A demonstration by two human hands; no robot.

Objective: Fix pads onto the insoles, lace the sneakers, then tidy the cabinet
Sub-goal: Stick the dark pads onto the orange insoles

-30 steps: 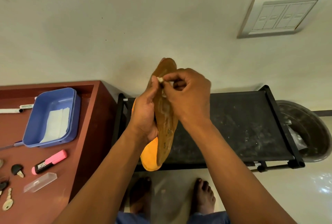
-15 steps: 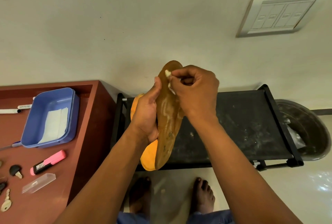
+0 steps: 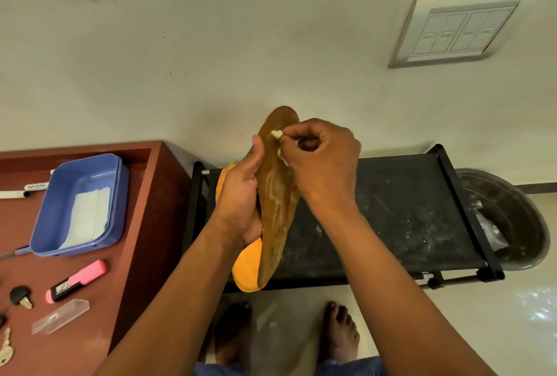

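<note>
The insoles [image 3: 272,210], a brown one over an orange one, are held upright above the black fabric rack [image 3: 401,210], next to the red-brown cabinet [image 3: 144,225]. The left hand [image 3: 241,195] is wrapped around their edge. The right hand [image 3: 322,161] pinches a small white pad bit [image 3: 276,134] near the brown one's top. A blue tub [image 3: 78,204] and pink highlighter [image 3: 77,280] sit on the cabinet.
</note>
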